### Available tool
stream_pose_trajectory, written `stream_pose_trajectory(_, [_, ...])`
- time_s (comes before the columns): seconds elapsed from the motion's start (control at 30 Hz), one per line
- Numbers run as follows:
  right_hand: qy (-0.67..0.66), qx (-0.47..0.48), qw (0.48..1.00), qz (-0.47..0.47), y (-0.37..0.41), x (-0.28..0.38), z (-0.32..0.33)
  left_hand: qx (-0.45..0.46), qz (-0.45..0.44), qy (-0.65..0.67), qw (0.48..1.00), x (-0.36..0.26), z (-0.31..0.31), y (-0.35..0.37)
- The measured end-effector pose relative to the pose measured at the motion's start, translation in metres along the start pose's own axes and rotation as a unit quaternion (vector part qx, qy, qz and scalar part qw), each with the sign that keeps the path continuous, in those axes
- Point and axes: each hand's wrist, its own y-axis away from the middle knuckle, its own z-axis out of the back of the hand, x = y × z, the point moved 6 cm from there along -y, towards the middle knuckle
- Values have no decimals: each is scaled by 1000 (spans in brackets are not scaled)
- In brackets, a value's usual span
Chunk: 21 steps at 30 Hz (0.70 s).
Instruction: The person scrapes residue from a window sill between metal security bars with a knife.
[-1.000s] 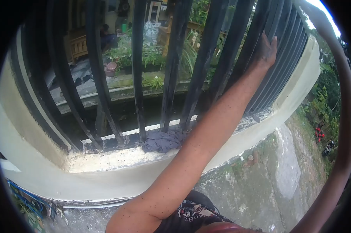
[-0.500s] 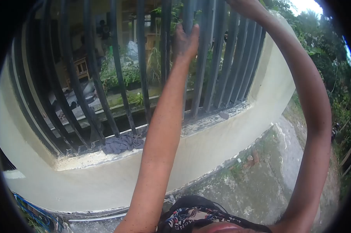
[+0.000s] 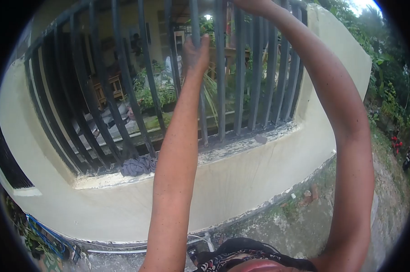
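My left hand (image 3: 196,55) is wrapped round one upright dark metal bar (image 3: 195,20) of a window grille, thumb on the right side of the bar. High up at the edge of the view is my right hand (image 3: 252,5), close to the upper part of the grille, its fingers cut off by the frame. Below the hands, a crumpled grey cloth (image 3: 138,166) lies on the worn window sill (image 3: 223,152), at the foot of the bars.
A cream wall (image 3: 241,186) surrounds the grille. Behind the bars are green plants (image 3: 157,90) and a wooden chair (image 3: 109,88). A white pipe (image 3: 116,251) and blue hose (image 3: 46,238) run along the wall's base. Broken brick pieces (image 3: 308,196) lie on the ground at right.
The view has shifted, and the grille's top rail now shows. Both arms appear farther left across the bars. My left hand is still round a bar; my right remains high.
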Motion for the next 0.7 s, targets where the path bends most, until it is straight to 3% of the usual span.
stream_pose_trajectory(0.07, [23, 32, 997, -61, 2, 2, 5, -16, -3, 0, 1000, 0, 1, 0])
stream_pose_trajectory(0.1, [26, -24, 999, -8, -7, -5, 8, -19, -3, -3, 1000, 0, 0, -1])
stream_pose_trajectory(0.2, [34, -17, 999, 29, -15, -12, 10, -36, -10, -52, 998, 0, 2, -1])
stream_pose_trajectory(0.33, [-25, 14, 998, -53, 4, -14, -3, -3, -3, -9, 1000, 1, 0, 0])
stream_pose_trajectory(0.37, [-6, -34, 999, 24, 3, -25, -9, -9, -13, -10, 1000, 0, 1, 0])
stream_pose_trajectory(0.7, [36, -75, 997, -6, 21, -17, -11, -8, 3, -5, 1000, -3, 2, 2])
